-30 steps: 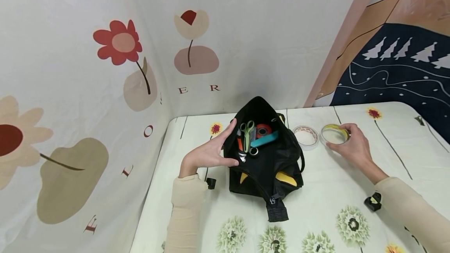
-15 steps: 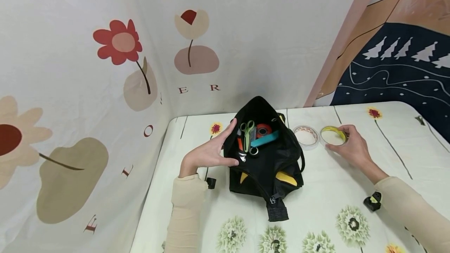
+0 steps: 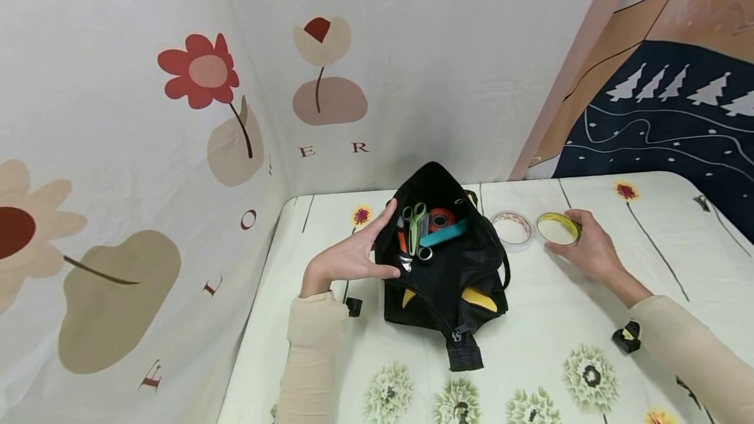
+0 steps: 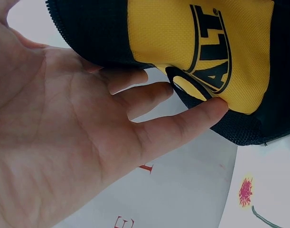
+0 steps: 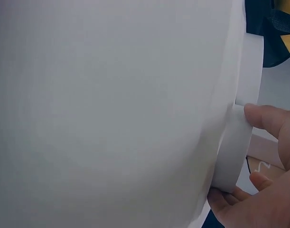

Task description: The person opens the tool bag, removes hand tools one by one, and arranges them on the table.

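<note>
My left hand (image 3: 353,250) is spread along the left side of a black bag (image 3: 412,309), thumb at the near rim and forefinger at the far rim. In the left wrist view its fingers (image 4: 182,126) lie nearly straight against the bag's outside, by a yellow lettered panel (image 4: 247,52). Green-handled scissors (image 3: 412,228), an orange-and-silver tool (image 3: 403,241), a red round item (image 3: 441,218) and a teal bar-shaped item (image 3: 443,233) lie inside. My right hand (image 3: 595,247) pinches a roll of tape (image 3: 567,218) with a yellow inner ring by its right side.
Another clear roll of tape (image 3: 502,219) lies between the bag and the held roll, close beside both. Flower-patterned cloth covers the table (image 3: 548,319). A printed fabric wall (image 3: 448,51) rises behind its far edge. A black strap (image 3: 464,352) trails from the bag's near side.
The roll of tape in my right hand has shifted slightly left and turned a little, showing more of its yellow inside. My left hand and the bag stay in place.
</note>
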Tool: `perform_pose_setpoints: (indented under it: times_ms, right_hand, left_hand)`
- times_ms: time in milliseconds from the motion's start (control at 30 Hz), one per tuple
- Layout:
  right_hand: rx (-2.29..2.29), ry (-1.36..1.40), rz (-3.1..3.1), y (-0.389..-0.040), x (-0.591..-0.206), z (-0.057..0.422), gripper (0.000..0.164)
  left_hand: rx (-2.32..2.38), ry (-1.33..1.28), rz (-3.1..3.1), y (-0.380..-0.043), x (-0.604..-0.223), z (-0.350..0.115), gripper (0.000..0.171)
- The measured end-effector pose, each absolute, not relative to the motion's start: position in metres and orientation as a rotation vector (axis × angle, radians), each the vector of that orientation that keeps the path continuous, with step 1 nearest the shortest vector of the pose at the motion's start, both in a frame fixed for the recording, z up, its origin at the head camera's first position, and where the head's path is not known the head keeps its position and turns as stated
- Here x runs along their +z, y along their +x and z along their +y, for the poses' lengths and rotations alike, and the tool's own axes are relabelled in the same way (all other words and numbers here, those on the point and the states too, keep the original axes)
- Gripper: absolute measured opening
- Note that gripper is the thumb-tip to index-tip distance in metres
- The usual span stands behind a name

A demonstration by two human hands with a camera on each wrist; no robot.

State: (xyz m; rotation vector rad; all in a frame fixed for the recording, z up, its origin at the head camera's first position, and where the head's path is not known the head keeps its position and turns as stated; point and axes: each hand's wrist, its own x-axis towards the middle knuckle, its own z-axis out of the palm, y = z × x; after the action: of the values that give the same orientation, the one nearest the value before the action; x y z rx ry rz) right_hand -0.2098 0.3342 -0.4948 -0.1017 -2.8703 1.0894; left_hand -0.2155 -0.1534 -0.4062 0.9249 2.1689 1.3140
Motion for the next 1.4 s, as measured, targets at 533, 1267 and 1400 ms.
perform_pose_setpoints:
  times_ms: [533,1267,1400]
  right_hand:
    - [1.007,-0.092,-2.72,-0.209,-0.469,0.323,0.09]
    - [1.08,0.186,-2.279,-0.192,-0.426,0.265,0.076]
    - [1.101,0.264,-2.222,-0.192,-0.42,0.255,0.073]
  left_hand:
    - [1.246,0.902,2.232,-0.214,-0.402,-0.151,0.125]
    - [1.261,0.882,2.215,-0.212,-0.4,-0.151,0.125]
    - [1.255,0.883,2.222,-0.212,-0.4,-0.151,0.125]
